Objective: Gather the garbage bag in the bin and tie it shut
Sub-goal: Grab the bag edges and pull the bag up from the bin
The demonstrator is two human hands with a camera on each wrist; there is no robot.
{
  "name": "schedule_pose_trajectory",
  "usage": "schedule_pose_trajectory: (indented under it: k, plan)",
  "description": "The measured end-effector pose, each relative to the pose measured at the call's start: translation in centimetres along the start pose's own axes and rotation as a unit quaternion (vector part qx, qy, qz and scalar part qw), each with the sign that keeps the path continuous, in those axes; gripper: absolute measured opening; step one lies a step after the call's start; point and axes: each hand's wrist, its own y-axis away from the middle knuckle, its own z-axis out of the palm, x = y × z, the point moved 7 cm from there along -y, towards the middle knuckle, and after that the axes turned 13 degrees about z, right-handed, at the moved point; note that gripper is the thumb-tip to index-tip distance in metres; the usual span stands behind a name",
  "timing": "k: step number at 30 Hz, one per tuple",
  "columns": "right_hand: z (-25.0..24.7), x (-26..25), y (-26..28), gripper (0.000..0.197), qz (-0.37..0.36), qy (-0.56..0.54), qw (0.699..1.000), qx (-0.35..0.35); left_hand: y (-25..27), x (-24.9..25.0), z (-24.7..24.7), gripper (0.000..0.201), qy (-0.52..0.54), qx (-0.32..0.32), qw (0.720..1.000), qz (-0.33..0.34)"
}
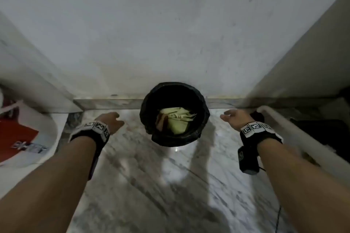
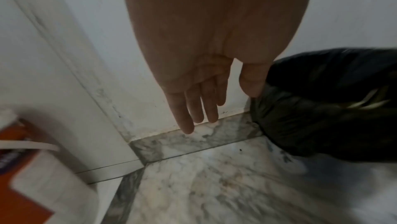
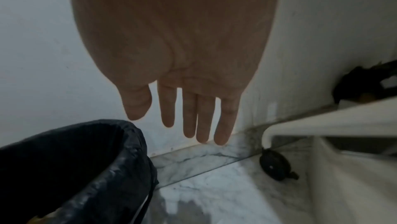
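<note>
Your left hand and right hand hang spread and empty on either side of the bin, apart from its black garbage bag, against the wall.

**Colours around the black bin bag**

The bag is plain black with a faint grey sheen on its crinkles, folded over the rim. Inside it the rubbish is pale yellow-green, with a brownish bit at its left edge. Under it the floor is white marble with grey veins, and the skirting behind the bag has the same veined pattern. The wall above it is off-white with dark specks. Left of the bag there's a white carrier with a red-orange panel. Right of it, a cream frame and a black wheel. Wristbands are black with black-and-white square markers.
</note>
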Motion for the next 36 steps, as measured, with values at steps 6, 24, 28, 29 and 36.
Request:
schedule_pose_trajectory:
  k: [6,24,28,29,36]
  plan:
    - [5.7,-2.3,-7.5,0.043,-0.036,-0.101,0.994,0.012,-8.7,0.2,4.0,0.047,0.017,0.054,0.998,0.042]
    - [10.6,-2.0,-10.3,0.028,0.021,-0.316,0.947,-0.056,-11.0,1.2,7.9,0.030,0.400,0.130,0.906,0.046]
    - [5.9,-2.8,-9.7,0.018,-0.026,-0.398,0.917,0.010,-10.1,1.1,4.8,0.025,0.370,0.187,0.908,0.059]
    - [4.5,-2.9,-9.3,0.020,-0.041,-0.412,0.909,0.034,-9.9,0.8,4.1,0.020,0.378,0.199,0.902,0.062]
    - [0.8,-7.2,-4.4,0.016,-0.203,-0.549,0.811,0.002,-6.5,1.9,-0.6,0.014,0.519,0.291,0.796,0.111]
